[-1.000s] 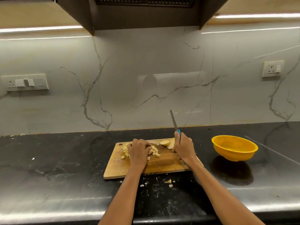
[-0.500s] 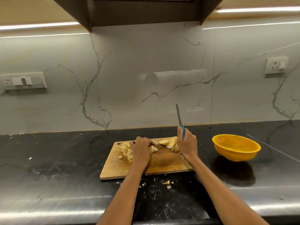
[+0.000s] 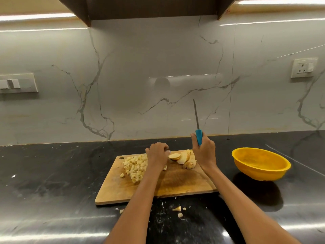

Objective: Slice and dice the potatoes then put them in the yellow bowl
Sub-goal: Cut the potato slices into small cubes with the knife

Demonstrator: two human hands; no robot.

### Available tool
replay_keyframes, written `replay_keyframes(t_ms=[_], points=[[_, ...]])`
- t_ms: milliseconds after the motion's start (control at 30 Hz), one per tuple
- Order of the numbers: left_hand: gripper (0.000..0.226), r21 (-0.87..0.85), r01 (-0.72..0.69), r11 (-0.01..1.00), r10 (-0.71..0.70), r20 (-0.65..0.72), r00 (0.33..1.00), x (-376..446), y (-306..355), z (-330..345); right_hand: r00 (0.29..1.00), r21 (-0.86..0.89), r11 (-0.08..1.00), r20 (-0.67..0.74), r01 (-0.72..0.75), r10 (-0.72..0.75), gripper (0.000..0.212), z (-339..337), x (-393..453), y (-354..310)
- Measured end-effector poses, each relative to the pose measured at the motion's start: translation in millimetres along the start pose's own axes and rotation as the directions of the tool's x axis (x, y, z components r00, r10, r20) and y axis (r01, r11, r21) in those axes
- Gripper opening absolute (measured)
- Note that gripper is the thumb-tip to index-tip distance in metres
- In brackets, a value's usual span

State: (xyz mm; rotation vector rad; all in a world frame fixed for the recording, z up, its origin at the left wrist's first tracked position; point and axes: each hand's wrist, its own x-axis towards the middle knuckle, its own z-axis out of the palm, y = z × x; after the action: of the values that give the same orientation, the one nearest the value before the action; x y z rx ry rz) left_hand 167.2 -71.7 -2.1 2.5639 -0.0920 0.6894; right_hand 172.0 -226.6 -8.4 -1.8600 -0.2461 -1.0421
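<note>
Dicing looks half done in the head view: the right hand grips the knife blade-up, while the left hand, fingers curled, reaches for the potato slices between the hands. Next, I judge, a slice needs steadying for cutting. Diced potato lies left of the left hand; the yellow bowl sits right of the right hand.

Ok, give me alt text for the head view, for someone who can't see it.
A person's right hand holds a blue-handled knife blade-up over a wooden cutting board, while the left hand rests curled beside a pile of diced potato and some potato slices. An empty yellow plastic bowl sits to the right.
</note>
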Motion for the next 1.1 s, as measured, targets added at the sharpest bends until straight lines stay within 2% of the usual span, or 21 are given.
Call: replay_keyframes(t_ms=[133, 233, 333, 500, 700, 1100], points=[[0.049, 0.185, -0.031, 0.982, -0.033, 0.331, 0.943, 15, 12, 8, 0.998, -0.071, 0.996, 0.016, 0.060, -0.059, 0.027, -2, 1, 9], [0.049, 0.184, -0.041, 0.982, -0.040, 0.419, 0.907, 21, 19, 13, 0.997, -0.154, 0.985, 0.042, 0.078, -0.072, 0.029, -3, 0, 14], [0.046, 0.109, -0.031, 0.994, -0.016, 0.401, 0.916, 22, 18, 15, 0.996, -0.172, 0.982, 0.045, 0.079, -0.072, 0.031, -3, 1, 16], [0.055, -0.054, -0.021, 0.998, 0.039, 0.338, 0.940, 19, 13, 13, 0.994, -0.182, 0.978, 0.067, 0.099, -0.088, 0.033, -2, -1, 14], [0.049, -0.133, -0.114, 0.984, 0.147, 0.264, 0.953, 15, 13, 12, 0.994, -0.180, 0.979, 0.058, 0.101, -0.092, 0.033, -3, 1, 14], [0.041, -0.202, -0.117, 0.972, 0.172, 0.283, 0.944, 14, 9, 15, 0.997, -0.170, 0.984, 0.052, 0.061, -0.053, 0.032, -2, 1, 16]])
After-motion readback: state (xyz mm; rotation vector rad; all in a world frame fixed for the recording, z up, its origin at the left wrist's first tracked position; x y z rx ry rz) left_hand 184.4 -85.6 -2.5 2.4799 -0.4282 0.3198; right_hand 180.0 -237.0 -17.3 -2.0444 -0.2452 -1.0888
